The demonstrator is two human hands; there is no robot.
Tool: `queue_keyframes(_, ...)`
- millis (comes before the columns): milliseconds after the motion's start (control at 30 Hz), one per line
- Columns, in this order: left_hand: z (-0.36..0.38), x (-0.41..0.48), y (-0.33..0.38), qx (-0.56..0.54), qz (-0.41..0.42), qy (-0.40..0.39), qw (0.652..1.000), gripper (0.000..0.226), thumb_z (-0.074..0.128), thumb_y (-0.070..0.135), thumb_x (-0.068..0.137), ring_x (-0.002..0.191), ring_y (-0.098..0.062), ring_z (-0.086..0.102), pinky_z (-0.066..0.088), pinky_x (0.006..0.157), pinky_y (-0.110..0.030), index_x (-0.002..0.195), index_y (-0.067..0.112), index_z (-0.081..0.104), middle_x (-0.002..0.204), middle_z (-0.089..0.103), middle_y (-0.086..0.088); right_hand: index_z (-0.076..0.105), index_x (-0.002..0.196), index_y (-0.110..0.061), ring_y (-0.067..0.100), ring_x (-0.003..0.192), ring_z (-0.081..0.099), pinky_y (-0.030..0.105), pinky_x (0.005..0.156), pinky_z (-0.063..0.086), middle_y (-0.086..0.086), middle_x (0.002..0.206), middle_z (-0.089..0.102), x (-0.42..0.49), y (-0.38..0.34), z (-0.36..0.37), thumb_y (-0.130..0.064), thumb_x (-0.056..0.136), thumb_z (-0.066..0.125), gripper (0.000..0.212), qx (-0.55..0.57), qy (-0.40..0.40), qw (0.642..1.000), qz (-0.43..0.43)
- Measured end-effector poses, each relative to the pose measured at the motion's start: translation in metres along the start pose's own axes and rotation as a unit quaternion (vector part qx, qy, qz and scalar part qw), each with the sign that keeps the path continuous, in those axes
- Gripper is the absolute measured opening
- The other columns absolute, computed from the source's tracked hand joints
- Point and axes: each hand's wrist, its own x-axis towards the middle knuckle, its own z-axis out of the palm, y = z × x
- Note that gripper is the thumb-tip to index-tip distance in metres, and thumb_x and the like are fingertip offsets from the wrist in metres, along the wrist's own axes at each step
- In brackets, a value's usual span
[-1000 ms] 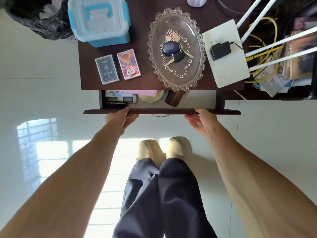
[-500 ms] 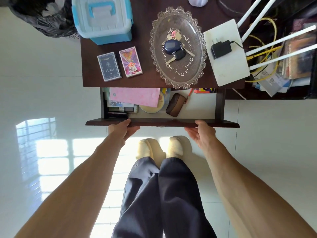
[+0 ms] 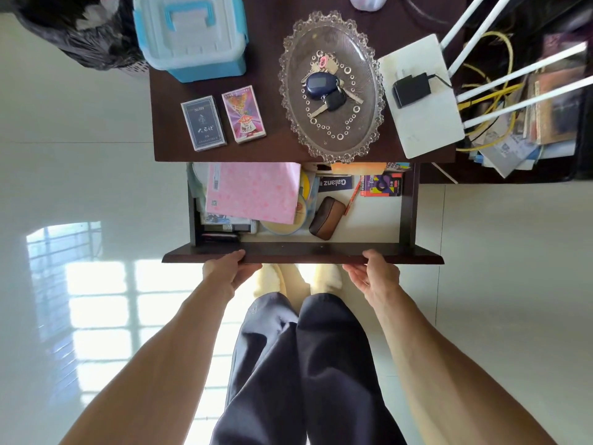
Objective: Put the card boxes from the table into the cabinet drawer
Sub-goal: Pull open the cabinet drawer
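Two card boxes lie side by side on the dark cabinet top point(image 3: 276, 149): a dark grey card box point(image 3: 203, 123) on the left and a pink and purple card box point(image 3: 244, 114) to its right. Below them the cabinet drawer point(image 3: 303, 253) stands pulled out. My left hand point(image 3: 227, 273) grips the underside of the drawer's front panel left of centre. My right hand point(image 3: 373, 274) grips the same panel right of centre. Both sets of fingertips are hidden beneath the panel.
The drawer holds a pink folder point(image 3: 253, 192), a brown pouch point(image 3: 326, 218), round tins and packets, with bare bottom at the right point(image 3: 375, 220). On top stand a blue lidded box point(image 3: 192, 33), a glass tray point(image 3: 288, 101) with keys and a white router point(image 3: 423, 117).
Both hands have pulled the drawer front towards me. The drawer went from barely open to wide open, showing its contents.
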Motion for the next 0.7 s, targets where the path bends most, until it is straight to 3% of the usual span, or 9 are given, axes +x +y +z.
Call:
queue_keyframes(167,-0.007,0.003,-0.014,0.0,-0.013,0.008,1.0,0.021,0.069,0.005,0.088,0.045,-0.027,0.071,0.059,0.043,-0.027,0.102,-0.009,0.064,0.057,0.07,-0.025,0.057,0.119,-0.001,0.033,0.087,0.078,0.037,0.076,0.063,0.023,0.101,0.075,0.003,0.016,-0.008,-0.014,0.097,0.062,0.026,0.006,0.019,1.0,0.012)
queue_keyframes(333,-0.01,0.003,-0.019,0.006,-0.014,0.019,1.0,0.022,0.069,0.004,0.087,0.042,-0.027,0.07,0.055,0.035,-0.024,0.104,-0.009,0.065,0.066,0.071,-0.027,0.057,0.126,-0.001,0.034,0.089,0.078,0.039,0.078,0.063,0.023,0.101,0.076,0.002,0.019,-0.011,-0.014,0.096,0.064,0.033,0.011,0.023,0.999,0.024)
queue_keyframes(433,-0.01,0.004,-0.02,0.02,-0.017,0.029,0.999,0.019,0.07,0.008,0.087,0.042,-0.024,0.069,0.058,0.041,-0.026,0.099,-0.006,0.067,0.058,0.071,-0.023,0.057,0.124,-0.001,0.033,0.089,0.077,0.039,0.078,0.064,0.023,0.1,0.075,0.003,0.018,-0.011,-0.016,0.097,0.065,0.032,-0.005,0.029,0.999,0.028)
queue_keyframes(533,-0.009,0.002,-0.022,0.066,-0.004,0.071,0.995,0.023,0.07,0.021,0.088,0.04,-0.02,0.067,0.06,0.055,-0.029,0.087,-0.002,0.069,0.05,0.07,-0.015,0.062,0.113,-0.002,0.027,0.077,0.077,0.034,0.07,0.064,0.017,0.086,0.076,0.001,0.017,-0.012,-0.029,0.1,0.061,0.031,-0.148,0.065,0.987,0.008)
queue_keyframes(600,-0.013,-0.003,-0.022,0.106,0.006,0.091,0.99,0.032,0.065,0.031,0.091,0.045,-0.021,0.068,0.059,0.049,-0.028,0.082,0.001,0.068,0.049,0.071,-0.011,0.068,0.101,-0.001,0.022,0.066,0.076,0.028,0.057,0.059,0.012,0.076,0.077,-0.002,0.018,-0.013,-0.037,0.1,0.056,0.038,-0.279,0.086,0.956,-0.034)
queue_keyframes(700,-0.02,-0.015,-0.01,0.177,0.021,0.061,0.982,0.039,0.058,0.039,0.093,0.051,-0.023,0.069,0.055,0.044,-0.025,0.087,0.002,0.067,0.064,0.075,-0.012,0.071,0.097,-0.007,0.02,0.071,0.076,0.027,0.061,0.059,0.008,0.076,0.077,-0.013,0.013,-0.005,-0.039,0.099,0.058,0.035,-0.365,0.074,0.925,-0.074)
